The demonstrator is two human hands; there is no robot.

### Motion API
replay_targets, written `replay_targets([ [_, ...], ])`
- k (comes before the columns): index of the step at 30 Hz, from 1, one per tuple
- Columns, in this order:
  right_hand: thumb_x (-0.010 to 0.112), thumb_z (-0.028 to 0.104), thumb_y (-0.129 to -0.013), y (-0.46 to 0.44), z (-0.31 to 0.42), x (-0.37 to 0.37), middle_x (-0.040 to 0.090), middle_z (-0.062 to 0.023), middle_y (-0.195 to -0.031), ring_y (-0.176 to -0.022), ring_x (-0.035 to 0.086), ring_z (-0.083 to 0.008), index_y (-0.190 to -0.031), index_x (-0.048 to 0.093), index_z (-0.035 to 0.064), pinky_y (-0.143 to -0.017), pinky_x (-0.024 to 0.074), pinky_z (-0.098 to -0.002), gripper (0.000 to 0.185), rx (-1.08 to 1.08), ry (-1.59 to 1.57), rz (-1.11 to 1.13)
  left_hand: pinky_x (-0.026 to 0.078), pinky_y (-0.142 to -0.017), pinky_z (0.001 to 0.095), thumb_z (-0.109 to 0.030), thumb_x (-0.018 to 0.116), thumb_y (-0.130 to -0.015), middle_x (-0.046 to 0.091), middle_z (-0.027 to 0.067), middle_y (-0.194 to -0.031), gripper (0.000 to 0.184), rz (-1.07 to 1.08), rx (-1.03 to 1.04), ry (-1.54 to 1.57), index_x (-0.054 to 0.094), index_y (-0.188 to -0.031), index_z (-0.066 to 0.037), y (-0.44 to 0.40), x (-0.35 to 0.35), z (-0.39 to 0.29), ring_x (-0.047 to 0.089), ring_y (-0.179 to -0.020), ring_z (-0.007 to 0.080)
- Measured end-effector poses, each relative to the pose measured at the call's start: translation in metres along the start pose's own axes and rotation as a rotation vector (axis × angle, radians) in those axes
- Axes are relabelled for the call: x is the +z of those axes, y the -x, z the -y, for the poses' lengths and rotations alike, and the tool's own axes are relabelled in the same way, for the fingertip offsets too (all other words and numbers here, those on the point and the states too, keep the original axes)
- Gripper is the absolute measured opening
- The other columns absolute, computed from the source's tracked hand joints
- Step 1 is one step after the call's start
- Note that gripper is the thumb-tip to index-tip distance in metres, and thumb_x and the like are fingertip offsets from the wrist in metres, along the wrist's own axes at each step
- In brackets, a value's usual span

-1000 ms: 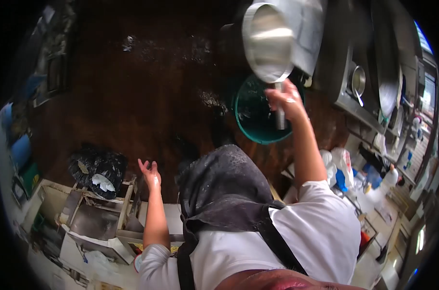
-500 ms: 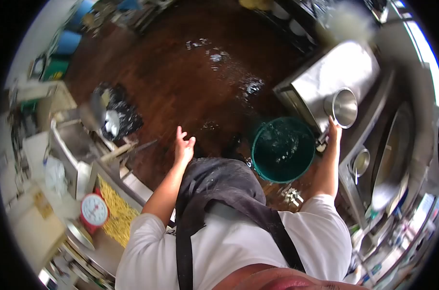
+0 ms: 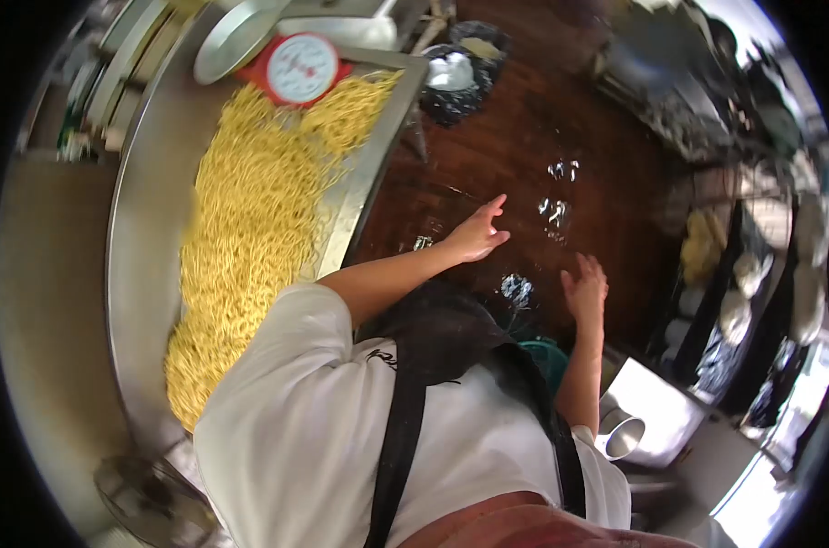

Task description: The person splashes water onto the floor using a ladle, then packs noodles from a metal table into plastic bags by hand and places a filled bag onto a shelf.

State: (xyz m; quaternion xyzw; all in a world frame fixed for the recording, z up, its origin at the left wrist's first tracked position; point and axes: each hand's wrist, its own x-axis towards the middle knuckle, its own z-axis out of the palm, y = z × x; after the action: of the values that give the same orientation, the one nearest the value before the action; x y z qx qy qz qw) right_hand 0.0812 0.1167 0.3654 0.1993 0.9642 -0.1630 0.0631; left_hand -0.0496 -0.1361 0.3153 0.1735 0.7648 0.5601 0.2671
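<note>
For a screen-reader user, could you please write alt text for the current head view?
The left hand and right hand, both empty, hover over a brown floor. A metal table on the left bears yellow noodles and a red scale; a metal pot is at lower right.

A dark reddish-brown floor [image 3: 515, 137] fills the middle, glinting in patches (it looks wet); a long steel table [image 3: 145, 247] flanks it at left; dark, loaded shelving [image 3: 719, 269] stands at right. Strong white light [image 3: 752, 489] glares at the lower right.
</note>
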Motion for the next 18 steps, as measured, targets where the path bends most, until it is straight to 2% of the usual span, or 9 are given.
replay_targets([
  [1, 0.071, 0.027, -0.081, -0.016, 0.02, 0.007, 0.059, -0.0175, -0.127, -0.121, 0.053, -0.0359, -0.122, 0.062, 0.0081, -0.101, 0.0414, -0.0442, 0.045, -0.26, -0.138, -0.024, 0.052, -0.082, 0.0342, -0.018, 0.068, -0.088, 0.048, 0.0228, -0.136, 0.08, -0.078, -0.008, 0.041, 0.02, -0.151, -0.006, 0.014, -0.02, 0.004, 0.065, -0.087, 0.0206],
  [2, 0.069, 0.022, -0.083, -0.029, 0.05, 0.01, 0.063, -0.0182, -0.119, -0.115, 0.057, -0.0356, -0.117, 0.064, 0.0052, -0.098, 0.0447, -0.0392, 0.039, -0.376, -0.254, 0.076, 0.052, -0.082, 0.0353, -0.019, 0.069, -0.088, 0.047, 0.023, -0.137, 0.08, -0.155, -0.016, 0.078, 0.021, -0.151, -0.006, 0.032, -0.044, 0.01, 0.066, -0.086, 0.0217],
  [4, 0.068, 0.021, -0.085, -0.031, 0.125, -0.008, 0.064, -0.0168, -0.115, -0.11, 0.06, -0.0341, -0.112, 0.065, 0.0031, -0.093, 0.0468, -0.0376, 0.033, -0.404, -0.362, 0.336, 0.053, -0.08, 0.0342, -0.02, 0.069, -0.087, 0.049, 0.0209, -0.135, 0.079, -0.301, -0.041, 0.106, 0.023, -0.15, -0.006, 0.075, -0.091, 0.023, 0.066, -0.086, 0.0213],
  [7, 0.068, 0.022, -0.086, -0.031, 0.2, -0.017, 0.065, -0.0152, -0.109, -0.101, 0.062, -0.0321, -0.108, 0.065, 0.0017, -0.086, 0.0487, -0.0372, 0.03, -0.584, -0.254, 0.411, 0.053, -0.075, 0.0305, -0.016, 0.069, -0.088, 0.051, 0.0152, -0.131, 0.08, -0.5, -0.089, 0.242, 0.021, -0.152, -0.008, 0.135, -0.145, 0.053, 0.061, -0.084, 0.0158],
  [10, 0.069, 0.024, -0.086, -0.028, 0.257, -0.017, 0.065, -0.0144, -0.102, -0.094, 0.063, -0.0302, -0.102, 0.066, 0.0014, -0.081, 0.0493, -0.0367, 0.028, -0.67, -0.358, 0.427, 0.05, -0.073, 0.0264, -0.014, 0.067, -0.09, 0.054, 0.0128, -0.127, 0.077, -0.674, -0.063, 0.277, 0.02, -0.151, -0.006, 0.175, -0.178, 0.089, 0.056, -0.08, 0.0108],
  [13, 0.071, 0.023, -0.084, -0.03, 0.295, -0.012, 0.064, -0.0127, -0.1, -0.095, 0.063, -0.0296, -0.104, 0.065, 0.0036, -0.082, 0.0493, -0.036, 0.028, -0.711, -0.331, 0.552, 0.049, -0.073, 0.0254, -0.011, 0.065, -0.09, 0.055, 0.0126, -0.126, 0.075, -0.802, -0.054, 0.395, 0.021, -0.151, -0.005, 0.195, -0.185, 0.085, 0.053, -0.077, 0.0093],
  [16, 0.072, 0.018, -0.084, -0.045, 0.308, 0.014, 0.063, -0.0103, -0.102, -0.098, 0.063, -0.0259, -0.108, 0.062, 0.0045, -0.084, 0.05, -0.0353, 0.03, -0.975, -0.427, 0.457, 0.048, -0.074, 0.0246, -0.01, 0.065, -0.09, 0.055, 0.013, -0.126, 0.073, -0.835, -0.076, 0.395, 0.023, -0.15, -0.004, 0.202, -0.185, 0.075, 0.051, -0.076, 0.0085],
  [17, 0.073, 0.017, -0.083, -0.042, 0.319, 0.002, 0.061, -0.0097, -0.11, -0.104, 0.061, -0.026, -0.117, 0.058, 0.0073, -0.088, 0.0493, -0.0361, 0.038, -0.957, -0.309, 0.475, 0.047, -0.075, 0.0245, -0.01, 0.065, -0.09, 0.055, 0.0132, -0.126, 0.073, -0.841, -0.086, 0.408, 0.023, -0.15, -0.004, 0.202, -0.179, 0.082, 0.05, -0.076, 0.0084],
  [18, 0.073, 0.016, -0.083, -0.042, 0.327, -0.001, 0.061, -0.0102, -0.11, -0.104, 0.061, -0.0261, -0.117, 0.058, 0.0071, -0.088, 0.0491, -0.0364, 0.039, -0.961, -0.306, 0.489, 0.047, -0.075, 0.0245, -0.01, 0.064, -0.09, 0.055, 0.0134, -0.126, 0.072, -0.846, -0.109, 0.424, 0.024, -0.15, -0.004, 0.205, -0.173, 0.08, 0.05, -0.075, 0.0082],
])
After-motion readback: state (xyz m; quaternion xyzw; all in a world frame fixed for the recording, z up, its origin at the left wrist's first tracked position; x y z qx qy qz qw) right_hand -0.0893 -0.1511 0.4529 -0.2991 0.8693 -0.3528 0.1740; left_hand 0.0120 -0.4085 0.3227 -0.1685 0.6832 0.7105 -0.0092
